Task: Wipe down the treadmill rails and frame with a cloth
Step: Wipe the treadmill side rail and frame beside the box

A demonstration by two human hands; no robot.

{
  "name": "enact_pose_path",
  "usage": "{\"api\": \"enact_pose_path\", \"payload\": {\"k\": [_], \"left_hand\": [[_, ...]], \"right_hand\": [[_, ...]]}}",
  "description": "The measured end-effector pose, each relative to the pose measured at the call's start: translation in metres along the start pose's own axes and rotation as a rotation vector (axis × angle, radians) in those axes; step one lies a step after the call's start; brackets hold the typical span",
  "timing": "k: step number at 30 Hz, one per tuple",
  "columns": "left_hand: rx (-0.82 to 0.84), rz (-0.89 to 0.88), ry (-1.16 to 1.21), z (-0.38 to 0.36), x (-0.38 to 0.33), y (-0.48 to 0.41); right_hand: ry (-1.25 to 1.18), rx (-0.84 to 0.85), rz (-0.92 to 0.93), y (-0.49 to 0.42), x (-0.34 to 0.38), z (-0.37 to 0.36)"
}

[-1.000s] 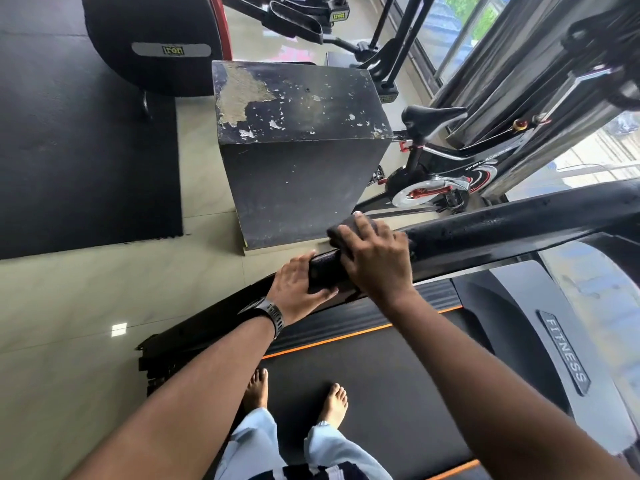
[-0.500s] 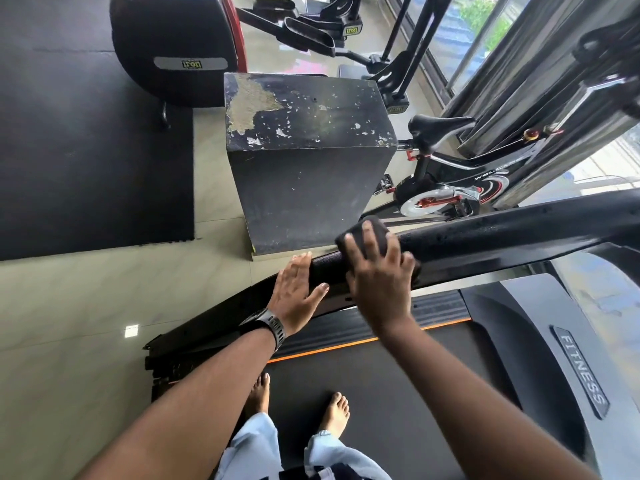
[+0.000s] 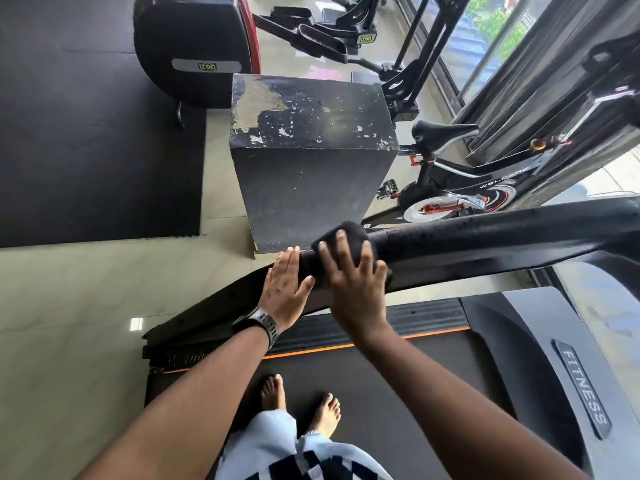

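At frame centre, the right hand point(image 3: 355, 275) presses the dark cloth point(image 3: 349, 226) onto the treadmill rail point(image 3: 485, 232), fingers spread to distribute wiping pressure, while the left hand point(image 3: 284, 285), fingers flat and together, rests just beside it, probably for bracing.

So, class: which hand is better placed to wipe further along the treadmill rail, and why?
Right. The right hand presses the cloth onto the rail; the left hand rests flat on the rail, holding nothing.
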State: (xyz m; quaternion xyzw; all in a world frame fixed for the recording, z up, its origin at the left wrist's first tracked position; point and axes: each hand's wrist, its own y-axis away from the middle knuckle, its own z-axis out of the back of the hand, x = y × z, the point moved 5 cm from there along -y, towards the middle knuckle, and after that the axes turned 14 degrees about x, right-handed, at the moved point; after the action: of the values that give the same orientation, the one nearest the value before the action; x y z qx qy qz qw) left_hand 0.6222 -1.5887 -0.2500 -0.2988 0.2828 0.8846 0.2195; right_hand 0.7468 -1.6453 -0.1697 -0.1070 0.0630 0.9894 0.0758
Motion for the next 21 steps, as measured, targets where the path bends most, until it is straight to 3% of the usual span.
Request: {"api": "enact_pose_path", "payload": {"k": [2, 5, 7, 11, 13, 15, 17, 19, 21], "left_hand": [[-0.014, 0.0, 0.02, 0.0, 0.001, 0.0], [0.017, -0.019, 0.017, 0.005, 0.001, -0.001], [0.057, -0.037, -0.014, 0.005, 0.001, 0.0], [0.059, -0.057, -0.01, 0.006, 0.001, -0.001], [0.027, -0.076, -0.014, 0.007, -0.002, -0.002], [0.003, -0.092, 0.008, 0.009, -0.004, -0.005], [-0.017, -0.084, 0.045, 0.01, -0.005, -0.008], [-0.026, -0.089, 0.036, 0.009, -0.008, -0.007], [-0.017, -0.089, 0.012, 0.006, -0.009, -0.006]], "right_hand": [[0.036, 0.005, 0.157, -0.017, 0.009, 0.0], [0.089, 0.175, 0.289, -0.053, -0.002, 0.014], [0.077, 0.191, 0.185, -0.062, -0.022, 0.021], [0.005, -0.001, -0.099, -0.012, -0.022, 0.01], [-0.023, -0.033, -0.037, 0.012, -0.002, -0.001], [-0.022, -0.073, 0.139, -0.002, 0.006, 0.0], [0.032, 0.013, 0.288, -0.031, 0.002, 0.011], [0.062, 0.131, 0.245, -0.057, -0.022, 0.022], [0.021, 0.137, 0.065, -0.057, -0.046, 0.027]]}}
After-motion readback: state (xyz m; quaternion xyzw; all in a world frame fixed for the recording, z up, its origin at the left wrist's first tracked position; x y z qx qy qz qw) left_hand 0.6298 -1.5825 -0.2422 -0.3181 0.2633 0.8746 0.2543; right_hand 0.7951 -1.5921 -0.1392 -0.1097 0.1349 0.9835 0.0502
